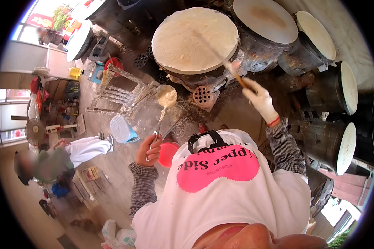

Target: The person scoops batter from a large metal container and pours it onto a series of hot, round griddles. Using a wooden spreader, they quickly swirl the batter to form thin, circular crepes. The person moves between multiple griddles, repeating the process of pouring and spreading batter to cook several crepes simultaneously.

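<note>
My left hand [149, 150], bare, grips the metal handle of a ladle [166, 97]. Pale, thick batter fills the bowl of the ladle and coats part of its handle. My right hand [261, 97] wears a white glove with a red cuff and is closed around the brownish handle of a long, thin tool [218, 56]. That tool is blurred, and its far end lies over a large round griddle [194, 40] covered by a pale layer of batter. Whether the tool touches the layer I cannot tell.
Several drum-shaped stoves [265, 18] with round pale tops curve along the right. A perforated coal briquette [202, 95] lies below the large griddle. At left are a crusted wooden rack [115, 90], a blue-and-white stool [123, 129], a red bucket [168, 154] and a seated person [53, 162].
</note>
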The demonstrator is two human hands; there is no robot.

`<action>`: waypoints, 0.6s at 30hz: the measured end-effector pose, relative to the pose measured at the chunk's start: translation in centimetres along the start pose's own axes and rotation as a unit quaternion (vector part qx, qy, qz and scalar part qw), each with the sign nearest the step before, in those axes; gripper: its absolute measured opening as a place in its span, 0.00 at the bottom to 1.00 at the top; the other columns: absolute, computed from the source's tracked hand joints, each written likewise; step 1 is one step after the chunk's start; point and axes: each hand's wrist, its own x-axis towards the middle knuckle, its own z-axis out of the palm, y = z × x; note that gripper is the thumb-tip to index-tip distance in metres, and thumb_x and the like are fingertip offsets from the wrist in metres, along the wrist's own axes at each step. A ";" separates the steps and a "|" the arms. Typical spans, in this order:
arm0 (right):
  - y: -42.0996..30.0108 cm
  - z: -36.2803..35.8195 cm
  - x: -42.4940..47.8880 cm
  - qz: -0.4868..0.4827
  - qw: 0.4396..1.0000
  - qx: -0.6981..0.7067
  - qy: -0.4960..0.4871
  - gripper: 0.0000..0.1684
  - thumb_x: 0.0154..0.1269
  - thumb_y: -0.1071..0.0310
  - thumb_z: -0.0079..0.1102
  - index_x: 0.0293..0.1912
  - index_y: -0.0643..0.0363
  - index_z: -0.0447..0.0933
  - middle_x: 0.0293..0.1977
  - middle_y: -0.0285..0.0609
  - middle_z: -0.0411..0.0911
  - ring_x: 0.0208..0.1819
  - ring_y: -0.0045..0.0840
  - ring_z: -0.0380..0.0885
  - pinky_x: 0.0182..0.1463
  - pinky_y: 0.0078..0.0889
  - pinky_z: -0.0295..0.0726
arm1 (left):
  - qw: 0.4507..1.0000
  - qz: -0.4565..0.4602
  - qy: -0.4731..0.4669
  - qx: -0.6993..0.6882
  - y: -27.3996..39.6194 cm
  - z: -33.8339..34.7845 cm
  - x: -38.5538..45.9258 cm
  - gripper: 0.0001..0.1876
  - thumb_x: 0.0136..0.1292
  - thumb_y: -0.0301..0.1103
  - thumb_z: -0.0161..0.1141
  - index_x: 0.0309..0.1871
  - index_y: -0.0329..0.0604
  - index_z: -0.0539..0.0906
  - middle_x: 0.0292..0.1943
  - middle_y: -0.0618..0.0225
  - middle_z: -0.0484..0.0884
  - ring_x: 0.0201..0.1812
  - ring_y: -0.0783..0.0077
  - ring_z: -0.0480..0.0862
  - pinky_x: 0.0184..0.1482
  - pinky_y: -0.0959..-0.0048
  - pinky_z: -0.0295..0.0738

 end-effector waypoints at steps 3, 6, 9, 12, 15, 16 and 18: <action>0.2 -0.3 4.7 -0.073 0.995 -0.050 0.052 0.25 0.67 0.61 0.58 0.62 0.57 0.72 0.49 0.44 0.82 0.47 0.25 0.80 0.51 0.24 0.77 | 1.000 0.024 0.011 -0.002 -2.5 -0.1 -0.3 0.17 0.79 0.40 0.36 0.48 0.34 0.72 0.22 0.73 0.62 0.11 0.84 0.58 0.07 0.83 0.54; -0.1 0.3 8.2 -0.139 0.967 -0.204 0.062 0.27 0.67 0.53 0.55 0.62 0.52 0.72 0.52 0.49 0.79 0.54 0.37 0.79 0.57 0.33 0.75 | 0.998 0.049 0.027 -0.009 -4.9 -0.2 -0.9 0.17 0.79 0.40 0.36 0.48 0.35 0.72 0.22 0.73 0.62 0.11 0.85 0.58 0.07 0.83 0.54; -1.8 0.9 10.3 -0.147 0.957 -0.244 0.059 0.27 0.67 0.48 0.53 0.62 0.48 0.72 0.54 0.49 0.78 0.56 0.42 0.76 0.60 0.38 0.74 | 0.996 0.076 0.033 -0.015 -7.3 0.0 -1.8 0.17 0.79 0.39 0.36 0.48 0.34 0.71 0.21 0.73 0.62 0.11 0.85 0.59 0.07 0.83 0.56; -1.8 1.0 13.4 -0.172 0.912 -0.363 0.081 0.25 0.67 0.51 0.52 0.61 0.47 0.72 0.48 0.49 0.80 0.53 0.44 0.78 0.57 0.47 0.75 | 0.997 0.080 0.007 -0.014 -8.4 -0.7 -2.3 0.18 0.79 0.39 0.35 0.50 0.31 0.70 0.22 0.73 0.62 0.12 0.85 0.61 0.09 0.83 0.61; -2.5 1.9 14.7 -0.213 0.859 -0.454 0.104 0.20 0.67 0.58 0.50 0.57 0.53 0.72 0.40 0.53 0.81 0.45 0.46 0.81 0.47 0.51 0.79 | 0.997 0.081 0.008 -0.017 -8.4 -1.2 -2.7 0.18 0.79 0.39 0.35 0.50 0.32 0.70 0.22 0.73 0.62 0.12 0.85 0.61 0.09 0.83 0.60; -3.7 2.4 14.7 -0.215 0.846 -0.478 0.099 0.19 0.67 0.61 0.50 0.55 0.55 0.73 0.39 0.54 0.81 0.43 0.47 0.82 0.45 0.50 0.80 | 0.996 0.081 0.005 -0.021 -8.3 -1.5 -2.9 0.18 0.79 0.39 0.35 0.50 0.32 0.70 0.22 0.73 0.62 0.12 0.85 0.61 0.09 0.83 0.60; -4.9 3.1 15.0 -0.260 0.803 -0.522 0.125 0.15 0.66 0.68 0.47 0.51 0.61 0.72 0.37 0.57 0.81 0.37 0.47 0.83 0.39 0.46 0.82 | 0.996 0.084 0.007 -0.020 -7.8 -1.6 -3.0 0.17 0.79 0.39 0.36 0.49 0.33 0.71 0.21 0.74 0.62 0.12 0.85 0.60 0.08 0.84 0.58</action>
